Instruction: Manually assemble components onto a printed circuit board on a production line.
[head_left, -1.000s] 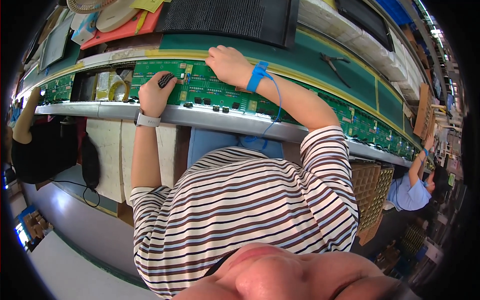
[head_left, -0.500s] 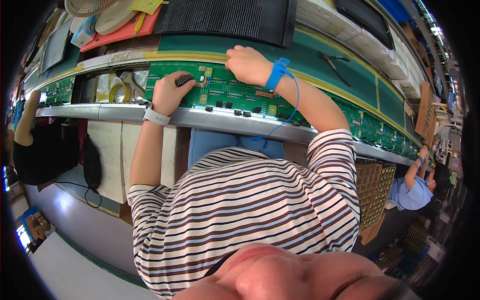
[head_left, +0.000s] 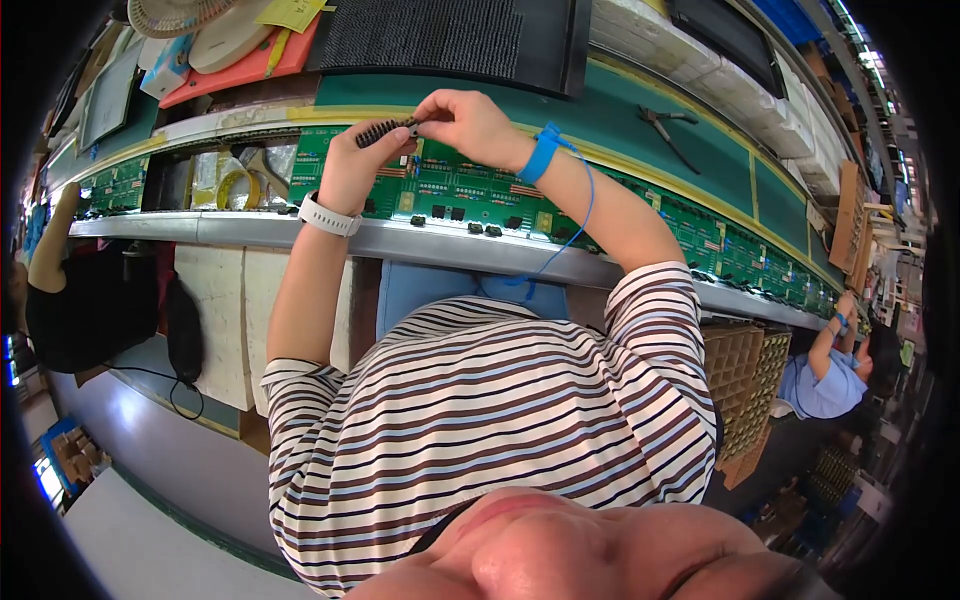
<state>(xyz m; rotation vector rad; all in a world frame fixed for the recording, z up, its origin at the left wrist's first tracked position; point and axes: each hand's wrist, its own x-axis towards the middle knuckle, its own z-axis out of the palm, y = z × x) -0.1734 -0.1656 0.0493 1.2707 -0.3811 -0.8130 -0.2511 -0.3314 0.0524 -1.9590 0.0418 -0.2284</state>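
Note:
My left hand is closed round a ridged dark strip of small black parts, held over a green circuit board. The strip slants up toward my right hand, whose thumb and forefinger pinch at its right end. Whether those fingertips grip the strip itself or one small part of it is too small to tell. Below both hands, the board carries rows of small components, with several black parts along its near edge.
A black tray with rows of dark strips lies beyond my hands. Pliers rest on the green mat at right. Rolls of tape sit left of the board. A metal rail runs along the near edge. A blue cord trails from my right wristband.
My left hand has lifted off the board and tilted the strip up to the right. My right hand has moved left and now meets the strip's end.

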